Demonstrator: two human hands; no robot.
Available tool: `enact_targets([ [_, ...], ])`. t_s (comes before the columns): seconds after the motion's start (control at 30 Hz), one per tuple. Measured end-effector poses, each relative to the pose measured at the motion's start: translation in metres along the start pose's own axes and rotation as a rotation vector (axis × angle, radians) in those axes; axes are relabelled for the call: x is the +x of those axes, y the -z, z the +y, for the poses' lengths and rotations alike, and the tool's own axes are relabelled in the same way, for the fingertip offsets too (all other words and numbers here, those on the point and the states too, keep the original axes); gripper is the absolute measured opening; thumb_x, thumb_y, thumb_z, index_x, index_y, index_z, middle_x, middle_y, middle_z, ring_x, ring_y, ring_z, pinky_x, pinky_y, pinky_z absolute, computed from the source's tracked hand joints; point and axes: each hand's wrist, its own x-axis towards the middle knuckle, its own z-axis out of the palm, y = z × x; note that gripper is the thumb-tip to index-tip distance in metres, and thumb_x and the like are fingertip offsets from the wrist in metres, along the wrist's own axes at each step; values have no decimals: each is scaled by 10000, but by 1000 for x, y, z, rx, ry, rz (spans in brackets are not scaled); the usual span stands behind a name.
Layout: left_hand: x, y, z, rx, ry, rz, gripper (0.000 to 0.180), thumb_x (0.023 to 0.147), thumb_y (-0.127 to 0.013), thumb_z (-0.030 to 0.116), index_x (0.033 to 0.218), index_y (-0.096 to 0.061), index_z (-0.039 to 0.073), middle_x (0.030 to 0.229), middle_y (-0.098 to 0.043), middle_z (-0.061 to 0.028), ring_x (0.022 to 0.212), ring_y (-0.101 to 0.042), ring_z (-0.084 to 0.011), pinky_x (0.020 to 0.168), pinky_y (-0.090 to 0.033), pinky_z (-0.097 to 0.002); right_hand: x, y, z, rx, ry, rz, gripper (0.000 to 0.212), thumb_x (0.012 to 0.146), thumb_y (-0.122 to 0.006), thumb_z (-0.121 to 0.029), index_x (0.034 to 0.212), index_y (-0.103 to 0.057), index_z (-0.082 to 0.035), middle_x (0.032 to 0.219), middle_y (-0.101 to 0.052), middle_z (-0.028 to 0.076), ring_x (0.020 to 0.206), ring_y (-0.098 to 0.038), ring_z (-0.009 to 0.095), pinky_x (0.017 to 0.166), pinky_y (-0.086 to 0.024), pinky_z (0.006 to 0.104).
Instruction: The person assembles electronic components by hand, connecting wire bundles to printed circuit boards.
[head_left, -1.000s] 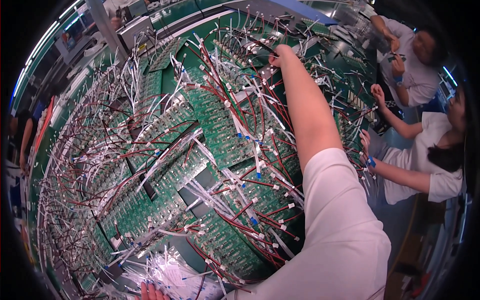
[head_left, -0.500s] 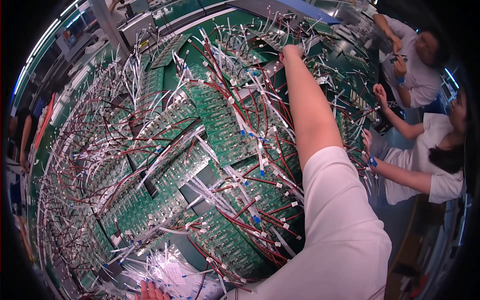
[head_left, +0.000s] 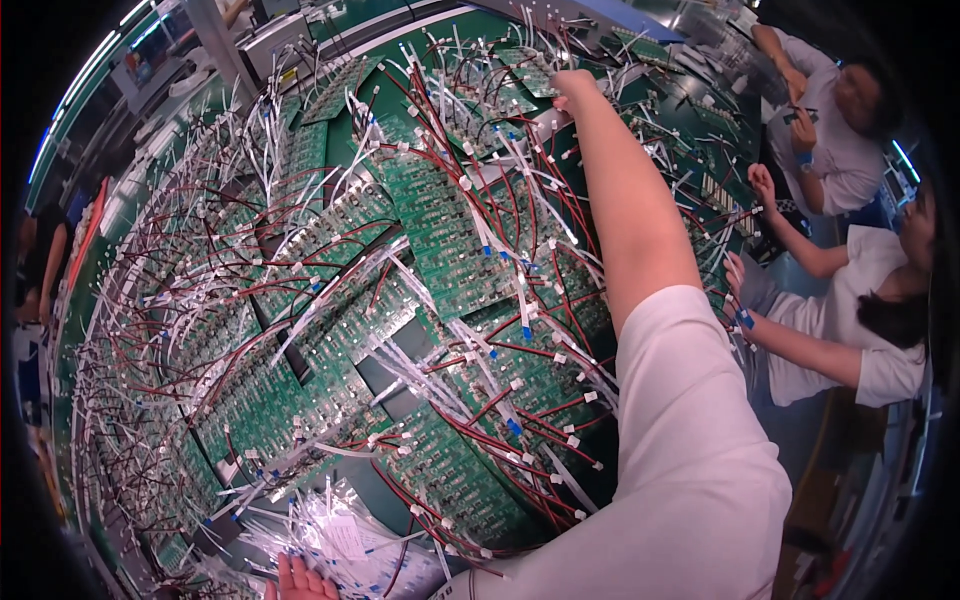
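Observation:
My right arm stretches to the far side of the bench. There my right hand (head_left: 573,88) is closed, fingers curled down, beside a green circuit board panel (head_left: 522,78); what the fingers grip is hidden. At the lower edge my left hand (head_left: 303,582) shows only its fingers, apart and with nothing in them. They lie next to a clear plastic bag (head_left: 342,540) of white flat cables with blue ends. Between the hands spread overlapping circuit board panels (head_left: 450,240), with red-and-black wires (head_left: 500,410) and white flat cables (head_left: 415,385) across them.
More wired panels (head_left: 250,410) fill the left of the bench. A grey metal box (head_left: 285,50) stands at the far edge. To the right a co-worker (head_left: 830,310) reaches over the bench, with another person (head_left: 820,120) beyond. A person (head_left: 42,260) is at far left.
My right hand has shifted slightly farther away and to the left, and the panel beside it has moved left too. My left fingers have come slightly farther into view.

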Motion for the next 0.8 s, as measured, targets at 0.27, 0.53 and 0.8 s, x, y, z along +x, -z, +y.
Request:
enact_targets([
  [0.27, -6, 4, 0, 17, -9, 3, 435, 852, -468, 286, 1189, -471, 10, 1156, -544, -132, 1039, -523, -228, 913, -385, -394, -66, -10, -47, -786, 204, -283, 435, 715, -638, -367, 979, -618, -21, 841, -647, 119, 644, -623, 236, 533, -494, 372],
  [0.53, -6, 1, -1, 7, -18, -7, 421, 848, -473, 282, 1173, -486, 15, 1140, -552, -131, 1017, -534, -227, 891, -398, -401, -69, -20, -20, -457, 113, -276, 524, 678, -679, -491, 803, -643, 17, 773, -645, 150, 615, -629, 231, 582, -517, 377],
  [0.8, -8, 5, 0, -21, -26, 50, 419, 839, -482, 274, 1161, -488, 5, 1126, -549, -129, 1024, -527, -231, 889, -398, -410, -86, 6, -38, -497, 355, -56, 217, 728, -545, -164, 786, -595, 39, 644, -616, 138, 504, -608, 239, 430, -490, 340],
])
